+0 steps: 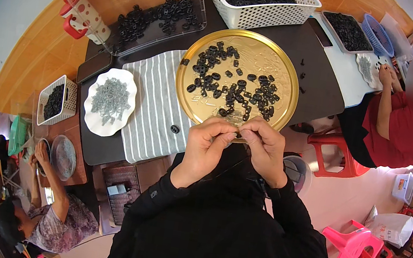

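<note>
Over the near rim of a round gold tray, my left hand and my right hand meet in a closed pinch. Between their fingertips is a small dark piece, mostly covered, so its kind does not show. Scattered across the tray are many small black plastic parts, some of them oval with two holes. Little clear pieces also lie near the tray's front edge. Left of the tray, a single black oval part rests on a grey and white striped cloth.
A white scalloped plate holds clear pieces. Behind stand a clear bin and a white basket, both with black parts, beside a dotted tumbler. Co-workers sit at right and lower left. Red and pink seats stand rightward.
</note>
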Demonstrator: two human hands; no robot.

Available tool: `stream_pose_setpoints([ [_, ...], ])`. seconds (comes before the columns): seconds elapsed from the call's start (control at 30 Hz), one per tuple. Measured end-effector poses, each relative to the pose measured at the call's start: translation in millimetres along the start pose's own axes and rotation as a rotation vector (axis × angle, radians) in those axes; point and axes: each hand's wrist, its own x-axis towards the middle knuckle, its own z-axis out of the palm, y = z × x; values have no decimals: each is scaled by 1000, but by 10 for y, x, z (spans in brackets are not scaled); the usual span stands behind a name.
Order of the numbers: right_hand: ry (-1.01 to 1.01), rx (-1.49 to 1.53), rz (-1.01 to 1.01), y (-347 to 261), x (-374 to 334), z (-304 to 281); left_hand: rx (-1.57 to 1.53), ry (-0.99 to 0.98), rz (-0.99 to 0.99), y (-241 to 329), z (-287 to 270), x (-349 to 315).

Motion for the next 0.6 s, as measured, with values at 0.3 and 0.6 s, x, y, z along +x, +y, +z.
stream_pose_setpoints([
  [0.3, -52, -4, -3, -3, 0, 170, -89, 70, 4, 17, -145, -127],
  [0.6, -39, -283, -377, -58, 79, 307, -99, 160, 27, 20, -174, -208],
])
